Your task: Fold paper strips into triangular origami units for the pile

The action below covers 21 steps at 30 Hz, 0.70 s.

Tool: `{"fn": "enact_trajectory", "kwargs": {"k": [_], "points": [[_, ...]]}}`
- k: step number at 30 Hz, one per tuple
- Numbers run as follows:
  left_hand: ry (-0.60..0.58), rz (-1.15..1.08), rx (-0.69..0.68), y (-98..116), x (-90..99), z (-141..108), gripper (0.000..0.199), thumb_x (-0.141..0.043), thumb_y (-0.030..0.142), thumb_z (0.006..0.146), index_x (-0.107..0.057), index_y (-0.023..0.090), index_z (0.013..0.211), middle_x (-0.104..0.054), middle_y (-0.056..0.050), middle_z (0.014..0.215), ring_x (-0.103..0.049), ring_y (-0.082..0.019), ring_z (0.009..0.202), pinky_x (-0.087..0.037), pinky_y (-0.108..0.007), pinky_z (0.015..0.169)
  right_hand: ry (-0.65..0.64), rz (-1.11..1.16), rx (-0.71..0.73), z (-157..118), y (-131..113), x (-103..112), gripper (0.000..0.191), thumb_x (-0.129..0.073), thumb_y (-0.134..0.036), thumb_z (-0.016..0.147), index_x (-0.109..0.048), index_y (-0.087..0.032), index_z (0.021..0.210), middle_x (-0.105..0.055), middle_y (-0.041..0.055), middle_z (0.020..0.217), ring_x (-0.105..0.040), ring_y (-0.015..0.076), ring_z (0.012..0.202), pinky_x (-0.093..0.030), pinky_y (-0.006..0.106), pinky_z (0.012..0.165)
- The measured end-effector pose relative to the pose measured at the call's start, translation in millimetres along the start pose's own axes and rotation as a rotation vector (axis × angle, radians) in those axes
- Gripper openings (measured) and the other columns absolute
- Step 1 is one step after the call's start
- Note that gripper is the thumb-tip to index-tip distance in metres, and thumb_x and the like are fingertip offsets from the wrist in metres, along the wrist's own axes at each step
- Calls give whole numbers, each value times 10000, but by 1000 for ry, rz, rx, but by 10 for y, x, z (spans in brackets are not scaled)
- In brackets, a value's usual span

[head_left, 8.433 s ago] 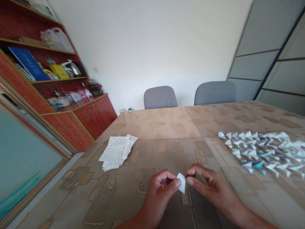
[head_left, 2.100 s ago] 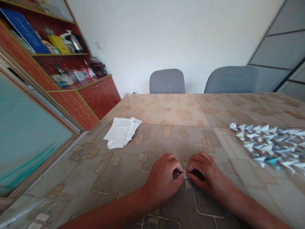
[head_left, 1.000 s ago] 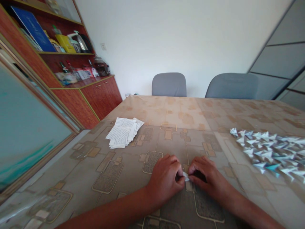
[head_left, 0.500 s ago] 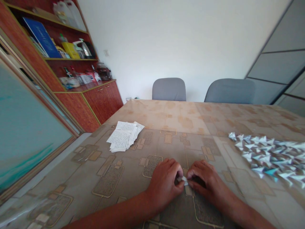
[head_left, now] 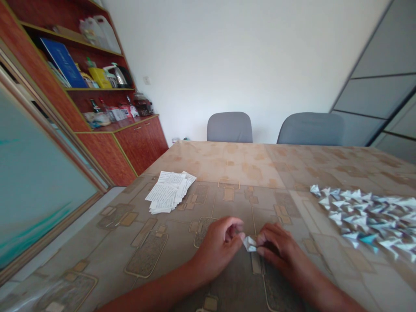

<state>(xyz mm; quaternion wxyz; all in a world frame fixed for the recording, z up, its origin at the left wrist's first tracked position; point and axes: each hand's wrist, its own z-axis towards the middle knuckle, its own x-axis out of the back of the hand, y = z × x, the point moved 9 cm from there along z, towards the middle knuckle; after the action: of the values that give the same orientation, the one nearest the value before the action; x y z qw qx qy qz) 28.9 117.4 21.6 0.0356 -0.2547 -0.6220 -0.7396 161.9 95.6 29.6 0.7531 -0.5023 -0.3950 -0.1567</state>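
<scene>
A small folded piece of white paper [head_left: 250, 244] is between my two hands, just above the patterned tablecloth. My right hand [head_left: 282, 246] pinches its right side between thumb and fingers. My left hand [head_left: 219, 242] is at the paper's left edge, fingers curled with a gap between them and the thumb. The left thumb tip is right by the paper; whether it touches I cannot tell. Beyond my left hand lies a loose pile of printed paper slips [head_left: 170, 192]. Off to the right, many small folded paper pieces [head_left: 364, 219] stand in rows, mostly white, one with turquoise.
The table [head_left: 214, 162] has a brown patterned cover. Two grey chairs [head_left: 229, 127] stand at its far side against a white wall. A reddish wooden cabinet [head_left: 139, 145] with bottles, a kettle and boxes is at the left, near a frosted glass door [head_left: 39, 182].
My left hand has loosened from the paper and shifted slightly left, its fingers parting from the thumb. More of the folded paper shows now. The view has tipped up a little.
</scene>
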Motion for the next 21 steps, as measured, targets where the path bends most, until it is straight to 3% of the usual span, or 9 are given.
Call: {"fn": "enact_trajectory", "kwargs": {"k": [3, 6, 12, 16, 21], "points": [[-110, -226, 119, -90, -104, 14, 387, -610, 292, 800, -591, 118, 1145, -674, -83, 937, -625, -195, 829, -463, -295, 737, 41, 35, 12, 6, -27, 77, 136, -550, -131, 907, -547, -203, 792, -582, 17, 823, -556, 211, 821, -416, 320, 728], [-173, -395, 210, -165, -211, 2, 517, -665, 383, 761, -576, 90, 1176, -650, -66, 844, -623, -190, 764, -465, -292, 698, 61, 36, 33, -15, -73, 110, 112, -562, -145, 898, -561, -207, 804, -596, 22, 835, -558, 218, 834, -416, 328, 743], [-92, -418, 158, -156, -228, 32, 348, -730, 265, 658, -664, 109, 962, -619, -23, 754, -569, -144, 680, -417, -256, 653, 104, 107, 22, -38, -98, 138, 96, -552, -169, 882, -567, -210, 796, -605, 23, 817, -569, 212, 815, -425, 324, 736], [-32, -494, 154, -96, -170, 17, 344, -716, 238, 667, -655, 123, 986, -597, 0, 721, -570, -139, 668, -418, -250, 646, 141, 292, -60, -38, 30, 176, 132, -499, -279, 915, -578, -206, 840, -596, 21, 802, -579, 196, 792, -450, 300, 713], [22, -477, 152, -47, -128, -20, 356, -691, 210, 673, -647, 131, 1018, -586, 12, 715, -562, -133, 654, -410, -237, 624, 84, 435, -135, -58, 126, 76, 202, -551, -382, 889, -610, -196, 838, -594, 9, 772, -561, 177, 745, -439, 264, 667]]}}
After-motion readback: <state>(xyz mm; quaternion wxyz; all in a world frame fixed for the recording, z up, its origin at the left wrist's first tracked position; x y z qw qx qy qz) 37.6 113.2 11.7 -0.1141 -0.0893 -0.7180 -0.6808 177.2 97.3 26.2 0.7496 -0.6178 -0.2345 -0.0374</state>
